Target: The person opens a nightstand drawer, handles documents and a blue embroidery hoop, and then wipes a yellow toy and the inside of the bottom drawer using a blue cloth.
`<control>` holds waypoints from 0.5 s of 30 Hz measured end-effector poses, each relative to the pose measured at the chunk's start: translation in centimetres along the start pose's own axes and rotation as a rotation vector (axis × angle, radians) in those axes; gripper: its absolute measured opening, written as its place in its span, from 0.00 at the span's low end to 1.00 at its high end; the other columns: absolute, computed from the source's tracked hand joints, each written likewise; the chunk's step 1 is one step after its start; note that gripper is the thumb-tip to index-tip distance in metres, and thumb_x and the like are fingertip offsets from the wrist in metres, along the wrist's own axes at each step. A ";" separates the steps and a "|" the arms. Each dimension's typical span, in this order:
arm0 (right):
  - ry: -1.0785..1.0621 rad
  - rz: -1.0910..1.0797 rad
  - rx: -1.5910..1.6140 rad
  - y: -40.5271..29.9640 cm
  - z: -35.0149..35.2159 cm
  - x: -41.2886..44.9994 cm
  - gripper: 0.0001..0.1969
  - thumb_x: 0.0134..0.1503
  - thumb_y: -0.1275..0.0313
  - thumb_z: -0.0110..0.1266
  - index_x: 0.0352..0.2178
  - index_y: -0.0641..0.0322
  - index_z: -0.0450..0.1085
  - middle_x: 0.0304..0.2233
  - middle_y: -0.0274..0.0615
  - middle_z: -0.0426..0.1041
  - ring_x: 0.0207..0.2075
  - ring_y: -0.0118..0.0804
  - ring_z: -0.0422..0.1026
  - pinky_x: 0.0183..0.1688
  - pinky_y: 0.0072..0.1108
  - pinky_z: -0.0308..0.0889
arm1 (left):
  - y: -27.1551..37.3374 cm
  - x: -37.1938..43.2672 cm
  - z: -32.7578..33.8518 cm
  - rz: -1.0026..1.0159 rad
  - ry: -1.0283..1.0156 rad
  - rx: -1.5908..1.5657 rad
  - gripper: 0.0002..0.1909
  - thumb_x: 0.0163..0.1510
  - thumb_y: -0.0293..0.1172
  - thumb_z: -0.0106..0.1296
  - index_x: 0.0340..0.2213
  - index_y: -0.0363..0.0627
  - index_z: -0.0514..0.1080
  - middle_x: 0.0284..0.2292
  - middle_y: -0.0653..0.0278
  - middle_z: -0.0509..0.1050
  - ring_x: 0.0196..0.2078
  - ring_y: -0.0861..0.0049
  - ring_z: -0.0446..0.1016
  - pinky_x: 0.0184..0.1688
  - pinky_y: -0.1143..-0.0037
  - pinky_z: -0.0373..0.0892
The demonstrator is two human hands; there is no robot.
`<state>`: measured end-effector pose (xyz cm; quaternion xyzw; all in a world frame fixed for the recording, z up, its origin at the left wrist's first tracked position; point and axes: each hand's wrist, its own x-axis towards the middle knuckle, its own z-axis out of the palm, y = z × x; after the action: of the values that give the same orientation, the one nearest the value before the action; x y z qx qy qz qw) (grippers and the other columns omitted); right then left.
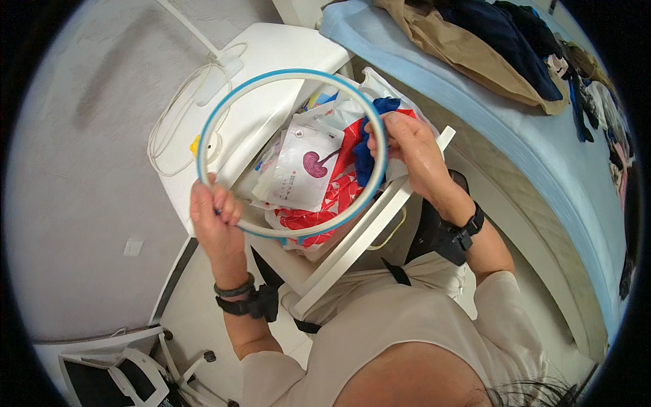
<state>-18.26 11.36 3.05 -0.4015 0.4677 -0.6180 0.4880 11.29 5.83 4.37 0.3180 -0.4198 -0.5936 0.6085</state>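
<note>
In front of me I hold a round embroidery hoop [300, 74], blue on its outer ring and cream on its inner one. My left hand [216, 221] grips its lower left side. On the right side, my right hand [414, 152] has its fingers closed around the rim. A dark blue cloth [363, 160] lies by the right fingers; whether they also pinch it cannot be told. Through the hoop I see a pulled-out white drawer [356, 241] below. Inside lie a white packet [305, 168] with a purple picture and writing, and a red and white plastic bag [343, 196].
A white cabinet top [277, 58] carries a power strip [218, 84] and a coiled cable [170, 127]. The bed [508, 147] at right has a light blue sheet and piled clothes [483, 56]. A wheeled base [196, 364] stands at lower left.
</note>
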 end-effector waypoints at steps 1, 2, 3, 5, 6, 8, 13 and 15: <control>0.010 -0.090 -0.119 0.2 0.0 0.3 0.15 0.60 0.62 0.42 0.34 0.62 0.71 0.23 0.30 0.71 0.25 0.20 0.67 0.30 0.14 0.64 | 0.7 -0.2 -0.6 0.036 0.022 0.033 0.14 0.61 0.37 0.39 0.39 0.37 0.63 0.19 0.74 0.56 0.16 0.91 0.49 0.16 0.87 0.48; -0.055 -0.131 -0.210 0.2 -0.7 0.9 0.13 0.59 0.65 0.44 0.34 0.62 0.71 0.25 0.30 0.71 0.27 0.19 0.67 0.32 0.14 0.65 | 1.2 -0.4 -1.2 0.067 0.020 0.025 0.14 0.61 0.36 0.39 0.39 0.37 0.63 0.19 0.74 0.56 0.16 0.91 0.49 0.16 0.87 0.48; -0.055 -0.182 -0.237 0.0 -0.6 1.3 0.11 0.58 0.68 0.45 0.32 0.64 0.71 0.24 0.30 0.71 0.26 0.19 0.67 0.31 0.14 0.64 | 1.6 -0.6 -2.0 0.066 0.019 0.023 0.14 0.61 0.36 0.39 0.39 0.37 0.63 0.19 0.74 0.56 0.16 0.91 0.49 0.16 0.87 0.48; -0.147 -0.180 -0.400 -0.4 -0.8 2.6 0.10 0.56 0.69 0.46 0.33 0.64 0.71 0.26 0.32 0.70 0.29 0.21 0.67 0.34 0.17 0.65 | 2.4 -1.3 -3.6 0.108 0.112 -0.013 0.14 0.61 0.37 0.39 0.40 0.37 0.63 0.19 0.74 0.56 0.16 0.91 0.49 0.16 0.87 0.48; -0.144 -0.177 -0.402 -0.1 -0.8 3.6 0.10 0.56 0.69 0.46 0.33 0.64 0.71 0.26 0.32 0.70 0.29 0.21 0.67 0.34 0.17 0.65 | 2.6 -1.6 -4.2 0.114 0.115 -0.013 0.14 0.62 0.38 0.38 0.40 0.37 0.63 0.19 0.74 0.56 0.17 0.91 0.49 0.17 0.87 0.47; -0.191 -0.387 -0.631 0.4 -0.4 5.7 0.09 0.50 0.70 0.50 0.28 0.66 0.71 0.22 0.39 0.72 0.25 0.29 0.71 0.30 0.21 0.65 | 3.4 -2.6 -4.4 0.146 0.176 -0.020 0.15 0.62 0.37 0.37 0.40 0.37 0.63 0.19 0.74 0.55 0.17 0.91 0.49 0.17 0.87 0.48; -0.458 -0.384 -1.015 1.2 0.3 10.1 0.14 0.47 0.70 0.54 0.35 0.67 0.71 0.32 0.49 0.74 0.35 0.41 0.73 0.41 0.24 0.67 | 4.4 -4.8 -6.2 0.243 0.229 -0.002 0.15 0.62 0.38 0.37 0.40 0.36 0.63 0.19 0.75 0.55 0.17 0.91 0.49 0.17 0.87 0.49; -0.687 -0.307 -1.203 1.5 0.2 10.4 0.16 0.45 0.68 0.57 0.36 0.66 0.71 0.32 0.49 0.74 0.36 0.43 0.73 0.41 0.25 0.67 | 4.5 -5.1 -6.8 0.235 0.234 -0.028 0.14 0.62 0.38 0.37 0.40 0.37 0.63 0.19 0.75 0.55 0.17 0.91 0.49 0.17 0.87 0.49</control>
<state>-19.83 1.01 2.08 -0.8349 0.4857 -0.1529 0.2087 19.69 10.56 4.69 0.3250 -0.3720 -0.4832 0.7228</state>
